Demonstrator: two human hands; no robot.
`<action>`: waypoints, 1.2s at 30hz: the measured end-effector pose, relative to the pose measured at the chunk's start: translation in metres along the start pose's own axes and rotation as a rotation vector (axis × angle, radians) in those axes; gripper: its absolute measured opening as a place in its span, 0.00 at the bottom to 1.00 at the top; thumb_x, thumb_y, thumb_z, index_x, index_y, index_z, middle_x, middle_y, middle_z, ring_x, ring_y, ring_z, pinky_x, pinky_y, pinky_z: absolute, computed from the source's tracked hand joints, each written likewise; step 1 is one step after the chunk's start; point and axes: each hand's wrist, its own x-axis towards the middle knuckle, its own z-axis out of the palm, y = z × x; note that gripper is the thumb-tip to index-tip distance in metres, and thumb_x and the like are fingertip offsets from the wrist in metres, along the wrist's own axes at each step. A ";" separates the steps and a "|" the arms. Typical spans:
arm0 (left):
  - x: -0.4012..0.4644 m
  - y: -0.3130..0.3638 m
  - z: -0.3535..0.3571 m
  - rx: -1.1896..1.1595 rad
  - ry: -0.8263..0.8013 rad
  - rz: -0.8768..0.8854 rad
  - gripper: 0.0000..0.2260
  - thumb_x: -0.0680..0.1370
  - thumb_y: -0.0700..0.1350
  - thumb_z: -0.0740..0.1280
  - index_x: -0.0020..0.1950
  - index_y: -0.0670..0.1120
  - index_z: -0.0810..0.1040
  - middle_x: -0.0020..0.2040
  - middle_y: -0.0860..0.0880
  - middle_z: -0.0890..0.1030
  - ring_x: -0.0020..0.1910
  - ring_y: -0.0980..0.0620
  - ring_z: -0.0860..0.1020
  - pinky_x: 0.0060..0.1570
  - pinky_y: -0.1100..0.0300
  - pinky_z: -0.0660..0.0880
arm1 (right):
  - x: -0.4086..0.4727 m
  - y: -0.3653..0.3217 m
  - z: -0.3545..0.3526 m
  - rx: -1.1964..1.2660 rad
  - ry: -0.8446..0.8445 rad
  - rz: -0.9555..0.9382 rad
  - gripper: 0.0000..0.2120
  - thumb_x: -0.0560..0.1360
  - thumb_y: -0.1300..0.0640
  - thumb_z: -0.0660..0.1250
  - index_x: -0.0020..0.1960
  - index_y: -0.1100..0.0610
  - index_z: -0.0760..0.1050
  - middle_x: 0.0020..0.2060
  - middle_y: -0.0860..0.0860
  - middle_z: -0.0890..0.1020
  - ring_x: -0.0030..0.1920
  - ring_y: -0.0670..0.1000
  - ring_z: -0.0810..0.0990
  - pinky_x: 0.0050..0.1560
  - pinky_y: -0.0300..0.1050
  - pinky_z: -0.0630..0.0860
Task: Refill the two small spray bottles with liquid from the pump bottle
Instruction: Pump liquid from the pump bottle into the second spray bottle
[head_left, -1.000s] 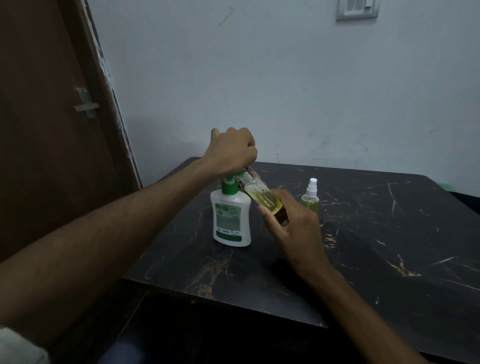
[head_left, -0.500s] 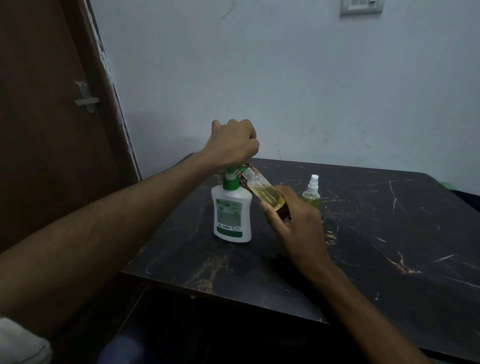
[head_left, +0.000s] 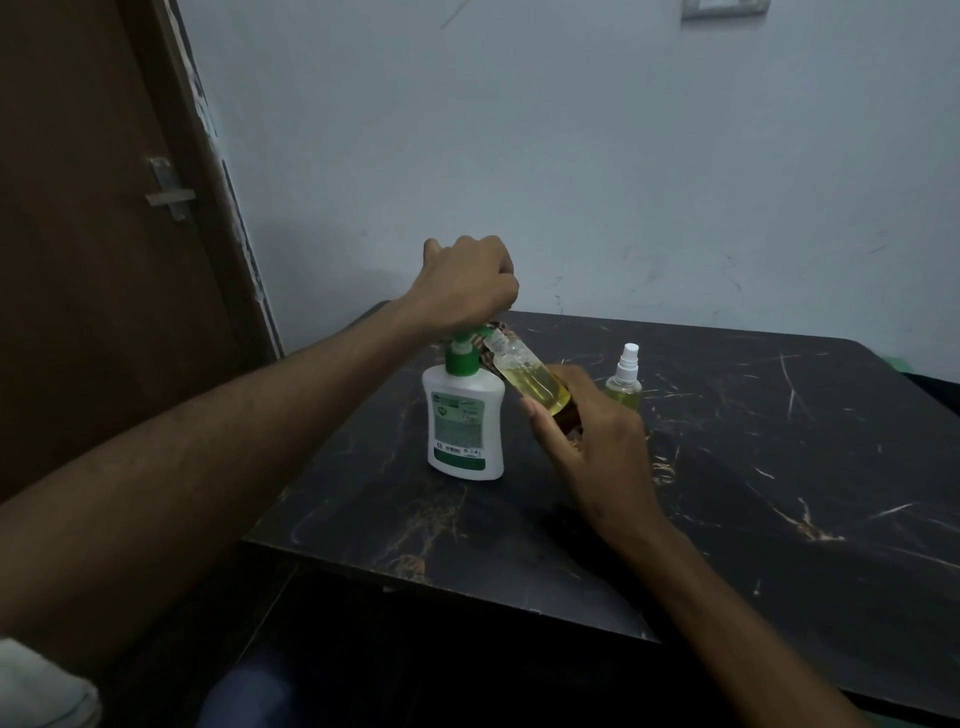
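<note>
Curled over the green pump head, the left hand (head_left: 465, 283) is bearing down on the pump bottle (head_left: 464, 415), fingers closed around the top — the nozzle itself is mostly lying under the knuckles. That bottle is standing upright near the left end of the dark marble table (head_left: 779, 467). Just to its right, the right hand (head_left: 587, 441) is gripping the lower half of an uncapped spray bottle (head_left: 530, 382), tilting it so the open neck is meeting the nozzle. Yellow liquid is sitting in its lower part. Further right, the second spray bottle (head_left: 625, 382) is standing upright with its white sprayer on, apart from both hands.

Step in hand, by my reading: pumping liquid into the first small bottle — filling is partway along. Next move is calling for keeping the neck tight against the nozzle while pressing, then recapping and turning to the other bottle.

Hard to make out: whether liquid is actually flowing, where the removed sprayer cap is lying, and a patterned thing behind the pump, mostly hidden. Light is dim; label text is unreadable.
</note>
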 end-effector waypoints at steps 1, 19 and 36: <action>-0.001 0.000 0.001 -0.001 -0.010 -0.001 0.09 0.74 0.42 0.65 0.41 0.41 0.83 0.42 0.49 0.85 0.46 0.45 0.81 0.55 0.47 0.58 | 0.000 0.000 0.000 -0.002 0.000 -0.002 0.16 0.82 0.45 0.64 0.65 0.52 0.76 0.47 0.44 0.82 0.42 0.42 0.80 0.41 0.39 0.78; -0.003 0.000 0.001 0.011 -0.002 0.002 0.09 0.74 0.43 0.63 0.40 0.43 0.82 0.43 0.45 0.86 0.46 0.44 0.81 0.55 0.47 0.58 | -0.001 -0.001 0.000 -0.012 -0.005 0.003 0.18 0.82 0.43 0.63 0.65 0.53 0.76 0.48 0.46 0.83 0.43 0.41 0.79 0.42 0.36 0.77; -0.002 0.001 -0.003 0.005 0.016 -0.003 0.09 0.74 0.43 0.63 0.39 0.42 0.82 0.44 0.49 0.86 0.45 0.45 0.80 0.57 0.45 0.60 | 0.000 0.000 0.000 0.003 0.012 0.006 0.18 0.82 0.42 0.62 0.65 0.52 0.76 0.47 0.43 0.81 0.43 0.41 0.79 0.43 0.39 0.78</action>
